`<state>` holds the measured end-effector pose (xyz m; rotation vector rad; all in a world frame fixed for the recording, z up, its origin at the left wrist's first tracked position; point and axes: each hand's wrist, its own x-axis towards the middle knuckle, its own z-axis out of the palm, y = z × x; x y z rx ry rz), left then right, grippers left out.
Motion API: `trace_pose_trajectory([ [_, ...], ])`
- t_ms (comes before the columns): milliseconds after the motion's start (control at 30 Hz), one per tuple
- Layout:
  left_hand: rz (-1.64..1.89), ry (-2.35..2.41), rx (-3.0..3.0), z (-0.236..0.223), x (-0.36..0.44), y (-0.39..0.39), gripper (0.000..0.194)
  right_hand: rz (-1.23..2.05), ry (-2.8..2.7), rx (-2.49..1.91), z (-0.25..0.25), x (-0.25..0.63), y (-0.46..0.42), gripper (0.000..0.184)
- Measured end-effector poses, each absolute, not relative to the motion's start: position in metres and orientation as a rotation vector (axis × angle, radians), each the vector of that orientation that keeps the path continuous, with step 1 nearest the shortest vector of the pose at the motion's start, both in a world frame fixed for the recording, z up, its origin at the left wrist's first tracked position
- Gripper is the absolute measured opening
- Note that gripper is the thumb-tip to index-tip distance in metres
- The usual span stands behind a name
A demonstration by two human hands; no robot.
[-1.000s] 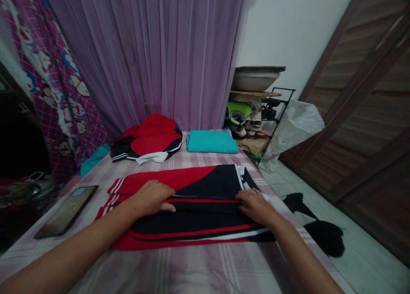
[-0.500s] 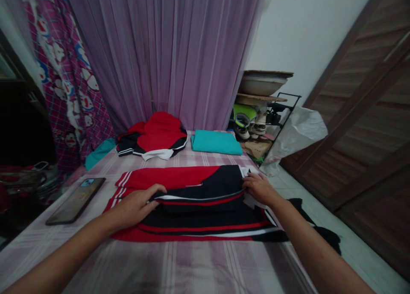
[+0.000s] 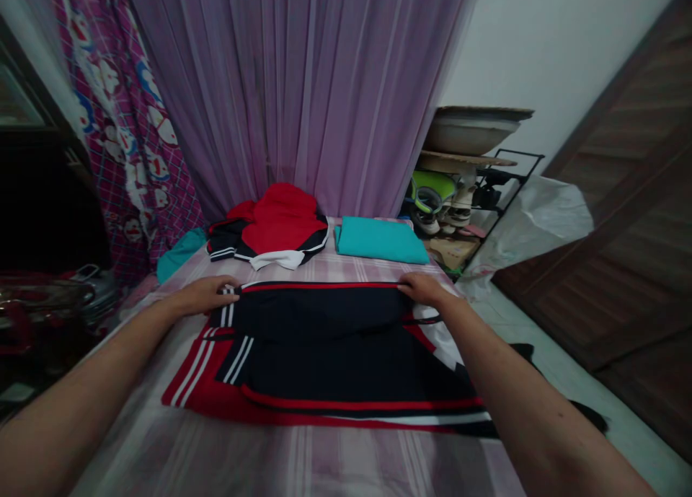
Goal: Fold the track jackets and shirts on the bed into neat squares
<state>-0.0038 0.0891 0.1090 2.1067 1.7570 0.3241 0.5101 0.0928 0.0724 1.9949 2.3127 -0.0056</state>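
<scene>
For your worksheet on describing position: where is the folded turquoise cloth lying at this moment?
In the head view, the folded turquoise cloth lies at the far end of the checked bed sheet, right of centre, beside the crumpled red and black garment and before the purple curtain.

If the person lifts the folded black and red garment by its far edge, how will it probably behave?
The black and red garment is probably floppy: it lies flat in soft folded layers. Lifted by the edge under the left hand and right hand, it would likely sag and unfold. It looks light.
</scene>
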Motion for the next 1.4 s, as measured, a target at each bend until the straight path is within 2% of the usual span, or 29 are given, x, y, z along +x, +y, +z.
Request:
trace_pose_trajectory([
  [167,0.342,1.892,1.910,0.069,-0.013,0.103,0.060,-0.026,2.229,2.089,0.053,0.509,0.104,0.034],
  [300,0.426,2.051,1.924,0.064,-0.020,0.108,0.061,0.010,2.207,2.180,0.049,0.511,0.107,0.038],
  [500,0.287,2.133,1.938,0.057,-0.021,0.114,0.060,0.231,2.363,2.327,0.045,0.490,0.100,0.030],
  [600,0.349,2.126,1.902,0.048,-0.025,0.113,0.067,0.281,2.671,2.258,0.042,0.465,0.071,0.022],
  [667,0.433,2.111,1.897,0.041,-0.028,0.112,0.075,0.252,2.814,2.113,0.039,0.444,0.044,0.023],
  [800,0.555,2.064,1.826,0.039,-0.031,0.106,0.088,0.292,2.639,2.028,0.031,0.408,0.004,0.023],
  [900,0.674,1.945,1.710,0.049,-0.024,0.099,0.083,0.322,2.531,2.080,0.028,0.402,-0.004,0.013],
  [1100,1.034,1.627,1.440,0.065,-0.014,0.087,0.081,0.557,2.735,2.402,0.016,0.431,-0.019,0.020],
  [1300,0.738,1.833,1.701,0.035,-0.021,0.075,0.056,0.289,2.693,2.274,-0.001,0.433,-0.044,0.020],
  [1400,0.610,1.915,1.877,0.029,-0.026,0.072,0.054,0.227,2.672,2.268,0.007,0.431,-0.045,0.023],
])
